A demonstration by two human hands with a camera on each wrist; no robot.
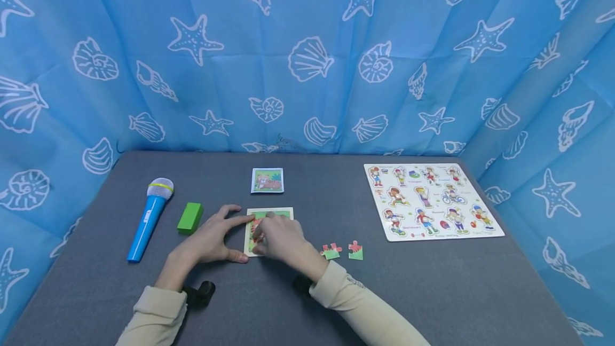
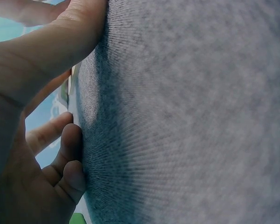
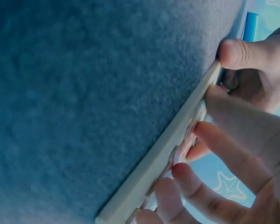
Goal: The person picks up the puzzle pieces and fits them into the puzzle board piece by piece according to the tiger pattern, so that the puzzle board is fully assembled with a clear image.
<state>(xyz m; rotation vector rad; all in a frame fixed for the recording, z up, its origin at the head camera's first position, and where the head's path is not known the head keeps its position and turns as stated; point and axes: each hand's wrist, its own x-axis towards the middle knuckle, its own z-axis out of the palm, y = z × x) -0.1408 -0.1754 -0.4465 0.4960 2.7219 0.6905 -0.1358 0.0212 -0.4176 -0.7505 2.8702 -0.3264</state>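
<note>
A small jigsaw puzzle board (image 1: 287, 211) with a pale wooden rim and a green-and-red picture lies on the table between both hands. My left hand (image 1: 213, 239) is spread at its left side, thumb at the lower corner and index fingertip at the upper edge. Over the board, my right hand (image 1: 281, 236) covers much of the picture. Its fingertips rest on reddish puzzle pieces (image 3: 184, 147) inside the rim in the right wrist view. Two loose red-and-green jigsaw pieces, one (image 1: 331, 251) beside the other (image 1: 355, 250), lie right of the right hand.
Behind the board lies a small picture card (image 1: 267, 180). A green block (image 1: 190, 218) and a blue toy microphone (image 1: 150, 220) are on the left. At the right is a large white board (image 1: 432, 202) with sports figures. A blue shell-patterned curtain (image 1: 307, 95) hangs behind the table.
</note>
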